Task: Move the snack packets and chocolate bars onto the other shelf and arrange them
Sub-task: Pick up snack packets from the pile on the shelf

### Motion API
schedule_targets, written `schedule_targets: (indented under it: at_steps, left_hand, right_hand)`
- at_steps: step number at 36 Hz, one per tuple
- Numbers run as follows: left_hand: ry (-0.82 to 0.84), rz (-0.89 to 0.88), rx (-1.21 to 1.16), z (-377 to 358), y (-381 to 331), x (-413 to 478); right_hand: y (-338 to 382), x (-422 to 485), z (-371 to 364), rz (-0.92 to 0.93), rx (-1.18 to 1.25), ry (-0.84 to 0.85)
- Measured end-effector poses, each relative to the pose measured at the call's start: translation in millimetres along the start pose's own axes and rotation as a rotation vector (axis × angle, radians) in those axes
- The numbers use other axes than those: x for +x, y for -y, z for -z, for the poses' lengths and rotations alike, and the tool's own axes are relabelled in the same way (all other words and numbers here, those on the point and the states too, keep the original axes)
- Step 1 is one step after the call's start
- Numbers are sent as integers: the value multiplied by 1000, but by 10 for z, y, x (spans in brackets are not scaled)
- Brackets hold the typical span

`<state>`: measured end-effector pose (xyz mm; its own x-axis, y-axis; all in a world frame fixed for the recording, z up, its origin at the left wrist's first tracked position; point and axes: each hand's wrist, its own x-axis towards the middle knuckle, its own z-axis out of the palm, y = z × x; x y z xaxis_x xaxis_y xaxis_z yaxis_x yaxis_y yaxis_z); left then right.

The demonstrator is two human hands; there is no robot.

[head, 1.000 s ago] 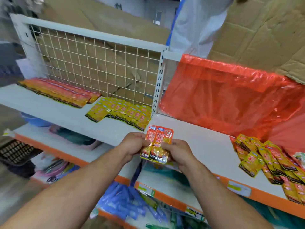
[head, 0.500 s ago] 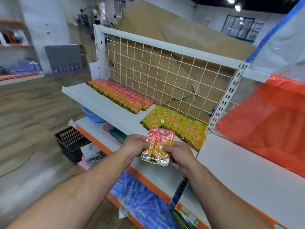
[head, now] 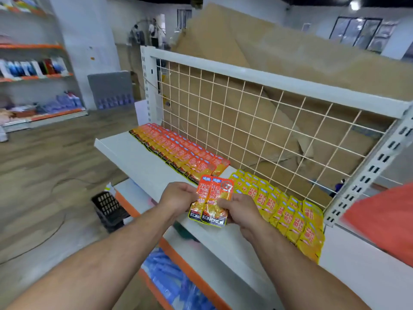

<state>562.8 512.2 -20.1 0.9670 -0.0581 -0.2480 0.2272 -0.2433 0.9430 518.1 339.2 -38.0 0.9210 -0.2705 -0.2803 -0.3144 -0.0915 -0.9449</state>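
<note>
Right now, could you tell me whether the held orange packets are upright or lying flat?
Upright: the orange packets face the camera, KONCHEW at the bottom, gripped by the left hand and right hand.

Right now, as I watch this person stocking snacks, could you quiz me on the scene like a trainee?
1. True or false: the left hand and the right hand both hold the orange pair.
2. Pick one: on the shelf, the yellow packets lie (A) left of the orange row, (B) right of it, (C) on top of it.
3. Fill in: behind both rows stands a wire ____.

Key: 1 true; 2 B; 3 grid.
</note>
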Motion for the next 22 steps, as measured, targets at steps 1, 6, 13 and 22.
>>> schedule_targets:
  at_steps: [1,6,13,22]
  left_hand:
    - [0,-4,5,-1,-20,79]
    - [-1,-13,36,-5,-83,377]
    - [23,-10,50,162,-116,809]
    - [71,-7,45,748,-93,1498]
  right_hand:
    - [33,67,-6,5,-2,2]
    - [69,365,-32,2,-16,-12]
    - [191,757,-227,-11,-30,-7]
    - [425,1285,-893,2,-37,-11]
